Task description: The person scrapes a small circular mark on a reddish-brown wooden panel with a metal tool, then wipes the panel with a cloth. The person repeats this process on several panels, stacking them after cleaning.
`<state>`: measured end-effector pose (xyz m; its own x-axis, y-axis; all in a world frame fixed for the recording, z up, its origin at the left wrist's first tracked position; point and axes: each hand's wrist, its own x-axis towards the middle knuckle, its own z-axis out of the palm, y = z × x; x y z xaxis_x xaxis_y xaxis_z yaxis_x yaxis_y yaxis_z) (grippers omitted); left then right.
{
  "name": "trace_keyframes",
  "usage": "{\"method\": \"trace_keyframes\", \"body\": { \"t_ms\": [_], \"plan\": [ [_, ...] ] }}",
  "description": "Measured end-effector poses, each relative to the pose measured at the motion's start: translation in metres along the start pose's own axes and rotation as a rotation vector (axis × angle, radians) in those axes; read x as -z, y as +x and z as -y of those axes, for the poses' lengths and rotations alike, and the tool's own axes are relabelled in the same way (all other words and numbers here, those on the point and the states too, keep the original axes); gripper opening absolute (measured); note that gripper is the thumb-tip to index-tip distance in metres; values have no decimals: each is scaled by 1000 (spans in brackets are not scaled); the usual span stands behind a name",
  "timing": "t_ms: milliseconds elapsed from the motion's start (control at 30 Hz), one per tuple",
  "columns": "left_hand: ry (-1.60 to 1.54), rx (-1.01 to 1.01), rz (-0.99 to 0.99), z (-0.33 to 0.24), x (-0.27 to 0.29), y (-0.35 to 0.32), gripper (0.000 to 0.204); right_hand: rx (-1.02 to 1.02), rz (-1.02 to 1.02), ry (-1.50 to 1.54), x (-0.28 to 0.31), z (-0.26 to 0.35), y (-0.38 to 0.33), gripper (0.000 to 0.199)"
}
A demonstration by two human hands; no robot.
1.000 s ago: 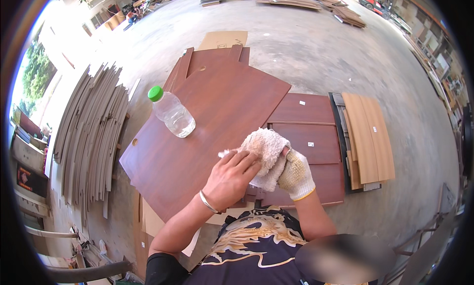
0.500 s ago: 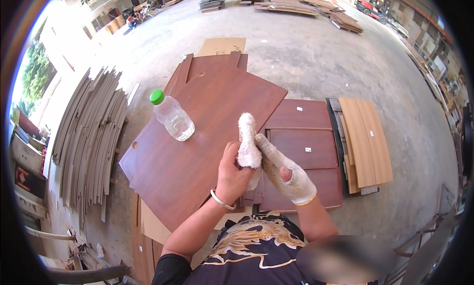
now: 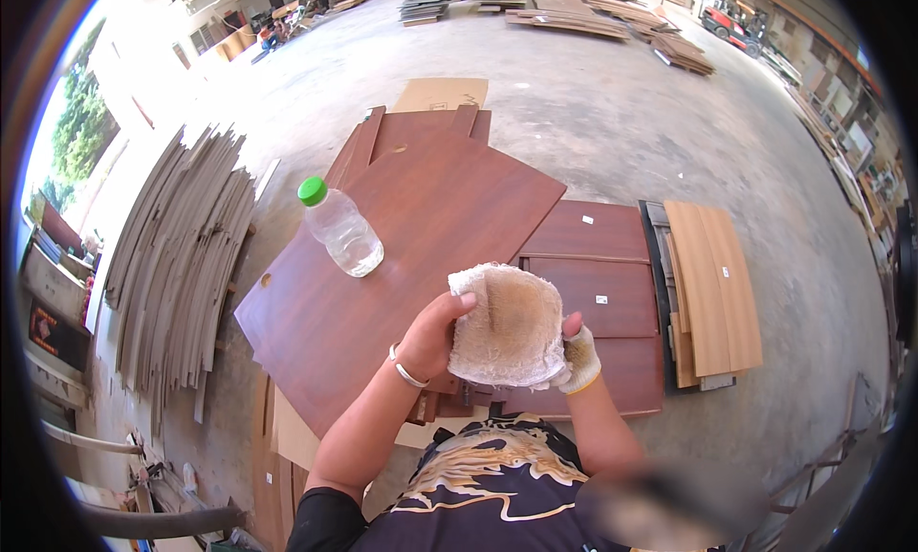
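Between my two hands I hold a white, fluffy cloth pad [image 3: 512,327], folded into a rough square, its upper face stained brown. My bare left hand [image 3: 432,334], with a bangle on the wrist, grips its left edge, thumb on top. My right hand [image 3: 579,355] wears a pale knitted glove that leaves the thumb bare; it holds the right edge, with its fingers hidden under the cloth. Below lies a reddish-brown wooden panel [image 3: 421,227], set at an angle over other boards. On that panel stands a clear plastic bottle [image 3: 346,236] with a green cap, holding some liquid.
More reddish-brown panels [image 3: 598,265] lie to the right, beside a stack of light wood boards [image 3: 712,284]. Long grey-brown strips [image 3: 177,265] are piled at the left. Board stacks [image 3: 564,21] and a red forklift [image 3: 732,26] are far off across the concrete floor.
The cloth, held folded and edge-on before, is now opened out flat with its stained face up. My hands have moved apart to its two sides.
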<state>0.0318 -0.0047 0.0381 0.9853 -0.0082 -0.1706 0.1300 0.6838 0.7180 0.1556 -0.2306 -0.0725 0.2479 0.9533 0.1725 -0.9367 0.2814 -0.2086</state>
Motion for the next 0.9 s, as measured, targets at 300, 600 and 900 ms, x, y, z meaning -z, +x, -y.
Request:
{"method": "trace_keyframes", "body": {
  "t_ms": [300,600,900],
  "plan": [
    [825,-240,-281,9,-35,-5,24,67,-46,-446,-49,-2,7,126],
    [890,-435,-532,10,-34,15,25,138,-139,-399,-60,-38,51,107],
    [1024,-736,-1154,-48,98,-15,73,604,-597,-501,-20,14,9,43]
  ]
}}
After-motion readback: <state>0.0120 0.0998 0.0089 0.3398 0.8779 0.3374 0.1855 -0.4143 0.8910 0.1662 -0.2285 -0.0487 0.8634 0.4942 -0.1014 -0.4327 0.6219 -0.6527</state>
